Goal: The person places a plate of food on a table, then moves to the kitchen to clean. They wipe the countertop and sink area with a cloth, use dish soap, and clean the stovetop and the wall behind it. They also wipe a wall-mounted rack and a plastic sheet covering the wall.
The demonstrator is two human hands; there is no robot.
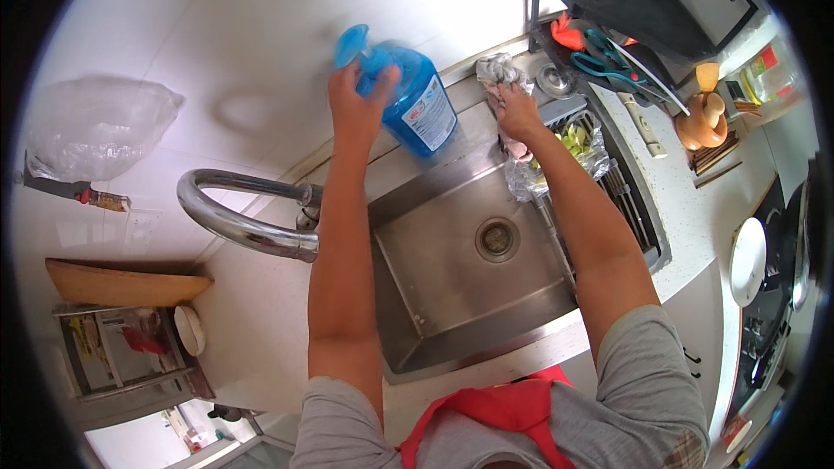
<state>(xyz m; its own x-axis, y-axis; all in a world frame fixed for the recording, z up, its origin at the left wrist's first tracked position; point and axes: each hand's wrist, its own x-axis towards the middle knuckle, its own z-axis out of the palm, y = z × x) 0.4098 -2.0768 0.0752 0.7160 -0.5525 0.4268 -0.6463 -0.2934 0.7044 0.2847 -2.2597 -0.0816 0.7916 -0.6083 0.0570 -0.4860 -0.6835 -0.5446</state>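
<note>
My left hand (359, 104) is wrapped round the neck of a large pump bottle (407, 94) of blue liquid, just under its blue pump head. The bottle bears a white label with writing and leans at the back of the sink; whether its base touches the ledge I cannot tell. To the right, my right hand (519, 112) grips a crumpled greyish-pink cloth (500, 70) on the ledge behind the sink. The cloth's lower end hangs towards the steel sink basin (449, 286). Beside that wrist lies a clear plastic bag (589, 137) with green-yellow vegetable pieces.
A curved chrome faucet (244, 238) rises left of the basin. Right of it, a drying rack (625, 198) lies over the sink edge. Teal-handled scissors (596, 65), a glass lid (556, 80) and a wooden holder (702, 124) stand at the back right. A wooden board (127, 283) leans at left.
</note>
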